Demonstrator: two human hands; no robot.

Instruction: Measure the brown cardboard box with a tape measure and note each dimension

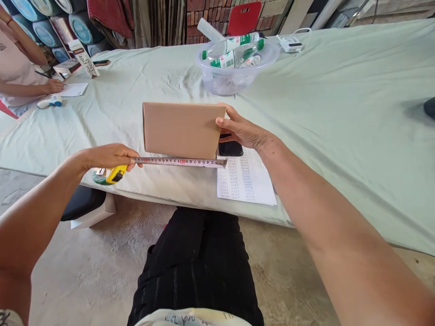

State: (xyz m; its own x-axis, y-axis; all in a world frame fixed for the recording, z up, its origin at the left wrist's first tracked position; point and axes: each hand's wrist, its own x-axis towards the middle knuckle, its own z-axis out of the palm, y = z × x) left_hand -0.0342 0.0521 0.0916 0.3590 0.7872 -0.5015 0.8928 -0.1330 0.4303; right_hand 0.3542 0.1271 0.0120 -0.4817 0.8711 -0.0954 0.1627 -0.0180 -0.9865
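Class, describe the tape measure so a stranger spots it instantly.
Against the pale green cloth, find the brown box. Along its near side, the tape measure stretches from the wearer's left hand. Its partly yellow case and numbered strip set it apart from the box and the written sheet.

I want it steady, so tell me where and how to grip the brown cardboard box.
Grip the cardboard box by its right end, from the right, where the right hand holds it: its straight edges and flat faces likely suit a pinch, while the tape blade crowds the lower edge.

Bright, diffuse light; edge distortion.
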